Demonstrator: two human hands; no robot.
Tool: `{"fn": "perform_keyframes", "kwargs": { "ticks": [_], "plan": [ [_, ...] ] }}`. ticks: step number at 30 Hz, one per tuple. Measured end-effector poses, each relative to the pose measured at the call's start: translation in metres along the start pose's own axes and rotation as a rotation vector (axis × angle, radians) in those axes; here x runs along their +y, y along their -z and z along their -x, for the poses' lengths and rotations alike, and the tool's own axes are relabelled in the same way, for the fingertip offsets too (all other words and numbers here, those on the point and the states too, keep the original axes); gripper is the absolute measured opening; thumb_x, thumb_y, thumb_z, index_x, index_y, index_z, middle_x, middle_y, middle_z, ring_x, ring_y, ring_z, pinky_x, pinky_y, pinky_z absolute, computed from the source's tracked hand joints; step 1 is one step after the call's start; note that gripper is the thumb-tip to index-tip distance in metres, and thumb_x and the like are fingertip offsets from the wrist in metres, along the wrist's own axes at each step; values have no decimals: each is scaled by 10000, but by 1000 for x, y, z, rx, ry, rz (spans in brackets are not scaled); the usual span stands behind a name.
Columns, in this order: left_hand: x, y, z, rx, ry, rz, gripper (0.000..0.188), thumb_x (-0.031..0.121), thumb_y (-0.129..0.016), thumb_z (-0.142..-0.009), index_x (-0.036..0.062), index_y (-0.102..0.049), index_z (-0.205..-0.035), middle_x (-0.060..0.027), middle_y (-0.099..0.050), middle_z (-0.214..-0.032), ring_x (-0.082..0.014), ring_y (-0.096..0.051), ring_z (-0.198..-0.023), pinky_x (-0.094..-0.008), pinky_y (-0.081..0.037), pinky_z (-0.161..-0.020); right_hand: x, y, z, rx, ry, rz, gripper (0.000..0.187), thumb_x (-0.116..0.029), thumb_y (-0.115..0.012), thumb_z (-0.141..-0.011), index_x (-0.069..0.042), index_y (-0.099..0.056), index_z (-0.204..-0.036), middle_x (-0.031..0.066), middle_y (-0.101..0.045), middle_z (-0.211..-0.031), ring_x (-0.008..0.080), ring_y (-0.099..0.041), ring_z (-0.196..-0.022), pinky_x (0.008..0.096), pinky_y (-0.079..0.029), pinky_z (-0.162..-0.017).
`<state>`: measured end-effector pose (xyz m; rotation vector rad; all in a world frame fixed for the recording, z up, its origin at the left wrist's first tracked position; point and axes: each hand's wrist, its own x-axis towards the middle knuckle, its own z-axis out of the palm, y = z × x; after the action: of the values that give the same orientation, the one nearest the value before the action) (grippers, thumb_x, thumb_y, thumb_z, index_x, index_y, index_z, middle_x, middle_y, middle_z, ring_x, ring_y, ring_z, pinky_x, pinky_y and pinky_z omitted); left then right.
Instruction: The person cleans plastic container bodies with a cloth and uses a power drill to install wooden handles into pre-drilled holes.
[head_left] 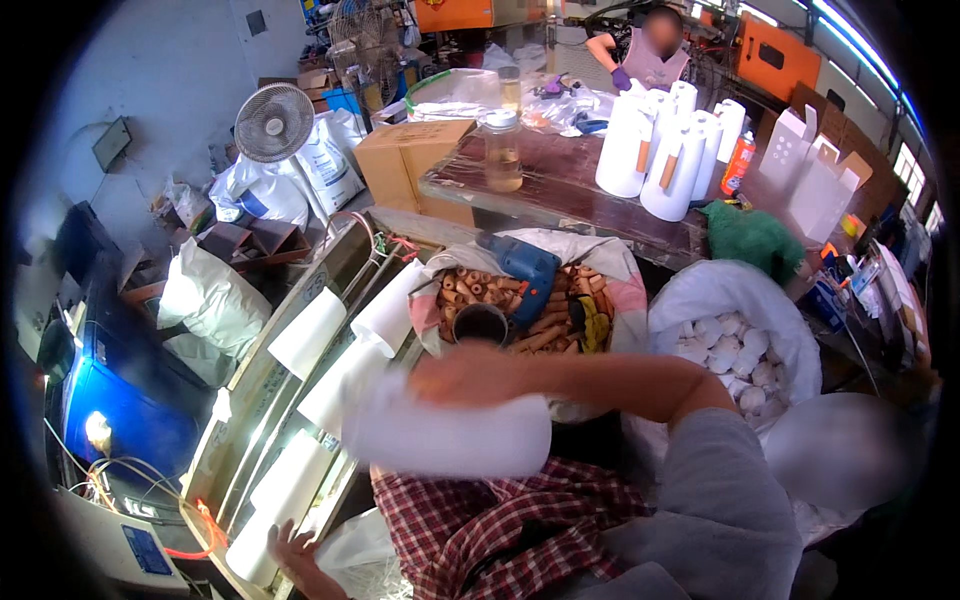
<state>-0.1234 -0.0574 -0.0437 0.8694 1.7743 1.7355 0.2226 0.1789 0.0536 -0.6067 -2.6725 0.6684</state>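
Our right hand (462, 377) clamps a blurred white plastic bottle (445, 437) across our lap, above the plaid cloth (480, 520). Our left hand (300, 558) rests with fingers spread on another white bottle (262, 545) at the near end of the conveyor (262, 372). Behind, a sack of cardboard tubes (520, 300) holds a blue drill (525, 270).

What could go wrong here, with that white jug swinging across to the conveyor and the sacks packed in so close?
1. The right hand carries the white jug, blurred with motion, across the body; the grip looks uncertain, so it might slip.
2. White jugs already lie close together on the conveyor; another could knock one off.
3. The left hand rests by the lowest jug, possibly at risk of a pinch.
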Motion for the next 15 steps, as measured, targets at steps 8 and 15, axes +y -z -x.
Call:
{"fn": "perform_keyframes", "kwargs": {
  "ticks": [8, 15],
  "plan": [
    [-36, 4, -4, 15, 293, 86, 490, 421, -429, -946, 79, -442, -1296, -117, -526, -1249, -225, -535, -913, -323, -441, -754, 143, 142, 202, 1321, -589, -4, 344, -285, -610, -872, -15, -577, -661, 1, -566, -606, 83, -507, -565, 273, -416, -515],
    [-71, 12, -39, -32, 456, -40, 493, 434, -501, -919, 70, -467, -1250, -109, -543, -1200, -218, -539, -815, -324, -466, -675, 208, 183, 317, 1404, -896, 510, 430, -394, -618, -855, 12, -597, -714, 116, -585, -611, 172, -561, -553, 338, -446, -560]
  ]
}}
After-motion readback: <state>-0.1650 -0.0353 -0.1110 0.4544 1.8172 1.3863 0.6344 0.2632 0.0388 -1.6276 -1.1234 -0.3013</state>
